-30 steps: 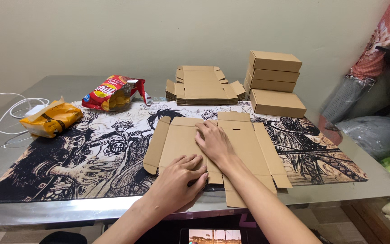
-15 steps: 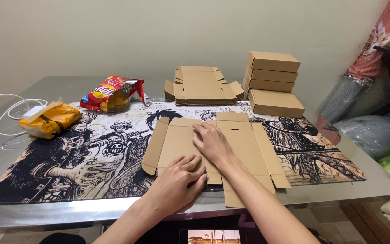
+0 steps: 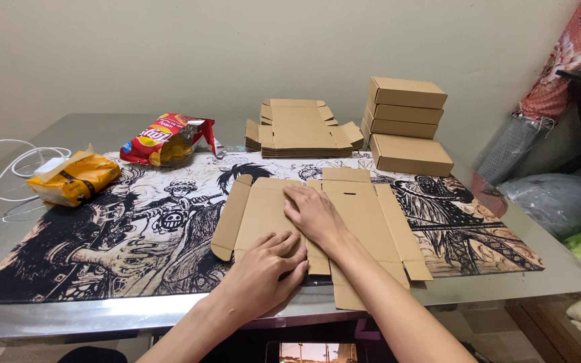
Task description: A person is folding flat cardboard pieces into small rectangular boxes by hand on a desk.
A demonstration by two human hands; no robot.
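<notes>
A flat, unfolded brown cardboard box blank lies on a black-and-white illustrated desk mat near the table's front edge. My left hand rests palm-down on the blank's near left part, fingers spread. Palm-down over the blank's middle panel lies my right hand, just above the left hand. Neither hand grips anything. The blank's left side flap is bent slightly upward.
A stack of flat box blanks lies at the back centre. To its right stand three stacked folded boxes and one single box. A red snack bag, a yellow bag and a white cable lie left. Bags crowd the right side.
Both hands stay pressed on the cardboard blank in nearly the same spots; the view has shifted only slightly.
</notes>
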